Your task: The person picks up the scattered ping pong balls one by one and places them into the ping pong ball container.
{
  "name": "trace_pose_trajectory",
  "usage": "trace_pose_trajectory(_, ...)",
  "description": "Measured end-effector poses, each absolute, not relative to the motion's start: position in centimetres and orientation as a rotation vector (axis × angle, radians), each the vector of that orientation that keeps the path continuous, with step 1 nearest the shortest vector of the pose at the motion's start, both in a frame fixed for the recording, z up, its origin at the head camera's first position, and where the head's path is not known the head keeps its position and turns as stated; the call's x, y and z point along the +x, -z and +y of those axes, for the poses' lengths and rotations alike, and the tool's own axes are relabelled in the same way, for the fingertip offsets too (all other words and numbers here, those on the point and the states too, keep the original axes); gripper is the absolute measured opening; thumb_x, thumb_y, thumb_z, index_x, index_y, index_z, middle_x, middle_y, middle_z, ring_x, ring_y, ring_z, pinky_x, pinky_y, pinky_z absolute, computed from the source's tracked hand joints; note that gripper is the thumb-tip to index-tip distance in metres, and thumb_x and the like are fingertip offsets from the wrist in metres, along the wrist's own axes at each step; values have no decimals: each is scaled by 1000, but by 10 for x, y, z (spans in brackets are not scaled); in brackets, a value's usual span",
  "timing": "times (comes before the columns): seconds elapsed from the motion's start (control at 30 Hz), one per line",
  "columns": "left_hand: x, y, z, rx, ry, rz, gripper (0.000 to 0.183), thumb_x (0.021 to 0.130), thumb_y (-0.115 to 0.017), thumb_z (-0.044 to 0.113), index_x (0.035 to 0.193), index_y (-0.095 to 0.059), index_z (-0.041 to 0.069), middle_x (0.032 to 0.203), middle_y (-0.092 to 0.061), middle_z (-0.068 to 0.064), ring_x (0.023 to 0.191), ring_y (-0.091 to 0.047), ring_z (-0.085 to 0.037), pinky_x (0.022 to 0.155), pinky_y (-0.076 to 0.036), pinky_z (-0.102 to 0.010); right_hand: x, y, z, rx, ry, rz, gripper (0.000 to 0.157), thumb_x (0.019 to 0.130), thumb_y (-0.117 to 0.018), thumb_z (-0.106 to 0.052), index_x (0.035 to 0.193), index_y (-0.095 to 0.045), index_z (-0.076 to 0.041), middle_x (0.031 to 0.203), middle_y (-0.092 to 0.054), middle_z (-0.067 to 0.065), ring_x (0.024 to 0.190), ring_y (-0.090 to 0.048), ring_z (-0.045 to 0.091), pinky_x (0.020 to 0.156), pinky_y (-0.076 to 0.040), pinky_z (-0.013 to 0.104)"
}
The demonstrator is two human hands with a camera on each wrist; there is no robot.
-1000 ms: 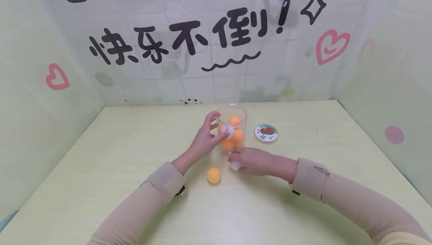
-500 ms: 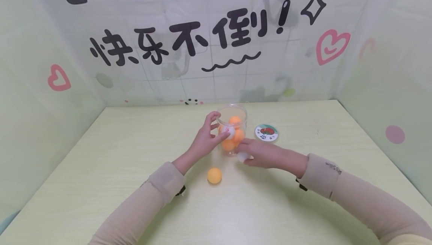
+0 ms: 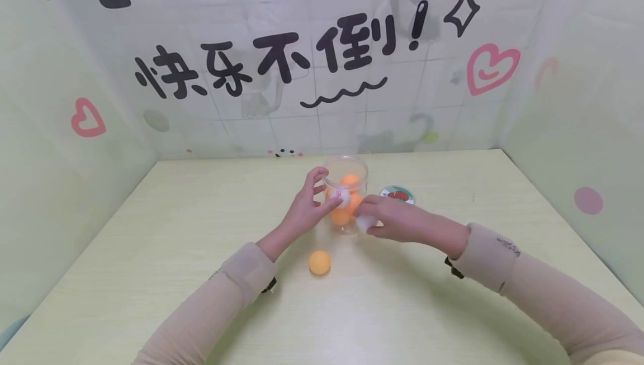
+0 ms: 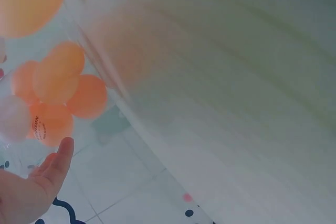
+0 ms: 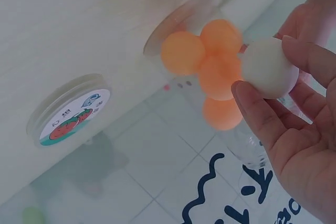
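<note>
A clear plastic jar (image 3: 345, 168) stands upright on the table, holding several orange ping-pong balls (image 3: 341, 215) and a white one (image 3: 343, 196) with red print. My left hand (image 3: 304, 205) grips the jar's left side, thumb across the front and fingers behind the rim. In the right wrist view, my right hand (image 5: 302, 150) pinches a plain white ping-pong ball (image 5: 269, 69) between thumb and fingers. That hand is beside the jar's right wall, below the rim, in the head view. One loose orange ping-pong ball (image 3: 319, 262) lies on the table in front of the jar.
A round lid (image 3: 398, 193) with a strawberry-like picture lies right of the jar, partly covered by my right hand in the head view. Printed sheeting (image 3: 282, 130) with dark lettering rises behind the pale wooden table (image 3: 211, 197) and along both sides.
My right hand has moved up and to the right along the jar with the white ping-pong ball, overlapping the lid now. The left hand stays on the jar; the loose ball has not moved.
</note>
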State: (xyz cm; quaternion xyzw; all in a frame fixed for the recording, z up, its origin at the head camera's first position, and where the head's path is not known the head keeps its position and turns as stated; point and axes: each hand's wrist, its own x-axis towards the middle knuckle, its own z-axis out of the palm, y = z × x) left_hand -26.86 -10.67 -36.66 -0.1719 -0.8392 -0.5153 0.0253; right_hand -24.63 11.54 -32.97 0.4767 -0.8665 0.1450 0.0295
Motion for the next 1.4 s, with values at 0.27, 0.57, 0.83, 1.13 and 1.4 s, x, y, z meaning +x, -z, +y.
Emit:
trace_pose_trajectory(0.27,-266,366,-107,-513,1593,-2621,62,85,-65,30,133,-26,20,147,-28,-6,126,-42,-30,93,-42,-48,-244,319,119,1404,-431,-2649,29,77,-70,-5,105,-61,-3,99,-60,8,81,-58,17,71,-50,27)
trace_pose_trajectory(0.57,-251,353,-105,-530,1596,-2613,59,87,-63,28,132,-26,16,146,-29,-8,126,-42,-32,93,-42,-50,-240,303,122,1345,-465,-2694,30,78,-70,-4,107,-61,-2,101,-60,10,85,-59,20,74,-51,31)
trace_pose_trajectory(0.83,-261,367,-108,-532,1599,-2594,60,85,-64,35,130,-27,24,144,-31,1,125,-44,-27,92,-43,-49,-240,287,123,1269,-474,-2716,32,78,-69,-3,109,-60,-1,102,-60,11,84,-58,20,71,-52,30)
trace_pose_trajectory(1.13,-262,367,-109,-546,1615,-2591,60,85,-64,35,131,-27,23,145,-30,0,126,-43,-29,93,-41,-51,-240,272,123,1219,-489,-2700,33,79,-68,-3,111,-59,-1,105,-59,11,88,-58,22,74,-52,32)
trace_pose_trajectory(1.4,-261,368,-109,-553,1608,-2596,61,86,-63,32,133,-25,23,145,-28,2,126,-42,-29,92,-43,-48,-242,260,120,1171,-476,-2703,33,80,-66,-4,112,-59,0,107,-59,12,91,-57,25,80,-51,37)
